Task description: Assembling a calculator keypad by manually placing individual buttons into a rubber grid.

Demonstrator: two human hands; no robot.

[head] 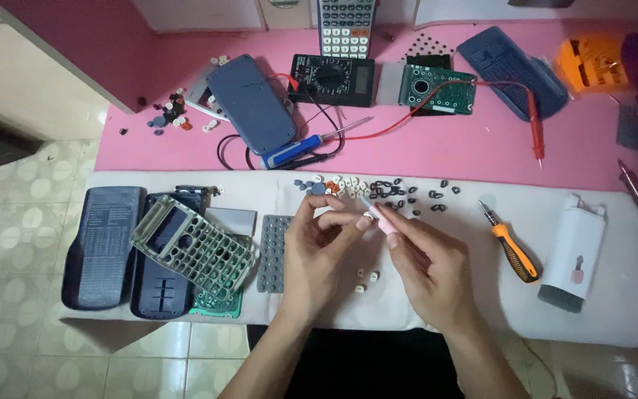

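- The left hand (317,240) pinches a small white plastic key (368,215) between thumb and fingertips.
- The right hand (426,258) is closed around a slim pink pen-shaped tool (382,216), whose tip meets the key.
- Both hands hover over the white cloth (614,295) covering the tabletop.
- Just beyond the key lies a scatter of black and white keys (385,191).
- Left of the key lies the grey rubber keypad mat (273,251).
- Right of the key lies the orange-handled screwdriver (512,247).
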